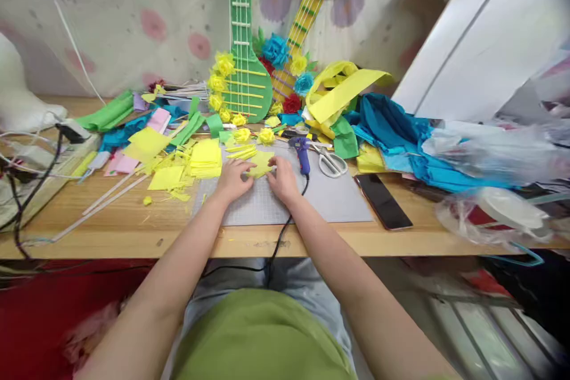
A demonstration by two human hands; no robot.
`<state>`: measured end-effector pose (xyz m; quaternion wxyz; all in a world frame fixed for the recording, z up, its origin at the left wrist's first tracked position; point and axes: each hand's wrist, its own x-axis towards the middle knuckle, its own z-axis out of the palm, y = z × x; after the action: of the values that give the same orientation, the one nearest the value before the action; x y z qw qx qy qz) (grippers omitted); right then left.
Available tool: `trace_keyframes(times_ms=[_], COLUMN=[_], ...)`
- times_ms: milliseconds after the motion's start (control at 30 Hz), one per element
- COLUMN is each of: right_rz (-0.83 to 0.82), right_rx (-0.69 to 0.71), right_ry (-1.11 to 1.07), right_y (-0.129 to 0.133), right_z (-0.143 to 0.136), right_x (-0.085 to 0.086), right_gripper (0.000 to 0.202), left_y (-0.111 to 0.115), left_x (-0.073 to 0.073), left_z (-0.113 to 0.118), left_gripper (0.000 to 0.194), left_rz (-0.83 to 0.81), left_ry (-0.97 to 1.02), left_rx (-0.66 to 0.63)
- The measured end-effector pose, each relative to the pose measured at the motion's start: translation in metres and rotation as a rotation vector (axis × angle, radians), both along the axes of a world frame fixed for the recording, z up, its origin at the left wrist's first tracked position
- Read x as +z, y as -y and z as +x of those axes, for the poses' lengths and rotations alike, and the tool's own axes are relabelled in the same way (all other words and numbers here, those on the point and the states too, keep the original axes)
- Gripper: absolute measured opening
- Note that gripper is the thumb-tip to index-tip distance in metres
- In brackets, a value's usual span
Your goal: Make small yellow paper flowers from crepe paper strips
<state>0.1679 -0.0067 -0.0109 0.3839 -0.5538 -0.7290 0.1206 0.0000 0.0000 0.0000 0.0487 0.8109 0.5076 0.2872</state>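
A small piece of yellow crepe paper [262, 161] lies between my hands over the grey cutting mat [338, 205]. My left hand [232, 180] holds its left edge, the fingers bent and the thumb close below. At the right edge, my right hand [284, 180] grips the same piece with curled fingers; its fingertips are partly hidden. Just beyond my left hand are folded yellow paper strips [241, 152]. Two yellow paper flowers [266, 136] sit behind the piece. To the right of my right hand lie a purple glue gun [303, 154] and white-handled scissors [332, 164].
Stacked yellow paper squares [206, 157] and scraps lie left. A green paper-covered guitar shape [247, 86] and a yellow one [307, 6] lean at the back. A phone [383, 202] and blue crepe paper [389, 122] lie right. The glue gun's cord [281, 234] crosses the table edge.
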Motion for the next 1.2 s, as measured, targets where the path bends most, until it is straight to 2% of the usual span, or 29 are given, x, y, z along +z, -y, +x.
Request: trace_keyframes(times_ms=[133,267,500,700,900,1100,1200], right_rz=[-0.027,-0.057,-0.117,-0.15,-0.155,-0.136,-0.105], right_rx=[0.038,0.076,0.017,-0.038,-0.056,-0.02,0.016], right_ry=[-0.004,0.03,0.067,0.042,0.03,0.048,0.074], right_y=[-0.001,-0.002,-0.002,-0.003,-0.004,-0.002,-0.002], right_z=[0.001,0.0,0.001,0.005,0.007,0.007,0.006], right_x=[-0.001,-0.001,0.0,0.001,0.001,0.002,0.001], right_gripper=[0.027,0.028,0.03,0.03,0.03,0.032,0.027], left_y=[-0.001,-0.002,0.002,0.0,-0.009,-0.01,-0.009], left_x=[-0.003,-0.005,-0.003,-0.005,-0.014,-0.01,-0.01], left_z=[-0.007,-0.003,0.003,-0.002,-0.002,0.004,0.006], left_gripper=[0.045,0.043,0.034,0.05,0.031,0.02,0.017], left_rz=[-0.051,-0.081,-0.034,-0.051,-0.084,-0.048,-0.051], left_ry=[-0.062,-0.093,-0.05,-0.02,0.017,-0.029,-0.033], left_rx=[-0.015,0.007,-0.04,-0.159,-0.077,-0.082,-0.08])
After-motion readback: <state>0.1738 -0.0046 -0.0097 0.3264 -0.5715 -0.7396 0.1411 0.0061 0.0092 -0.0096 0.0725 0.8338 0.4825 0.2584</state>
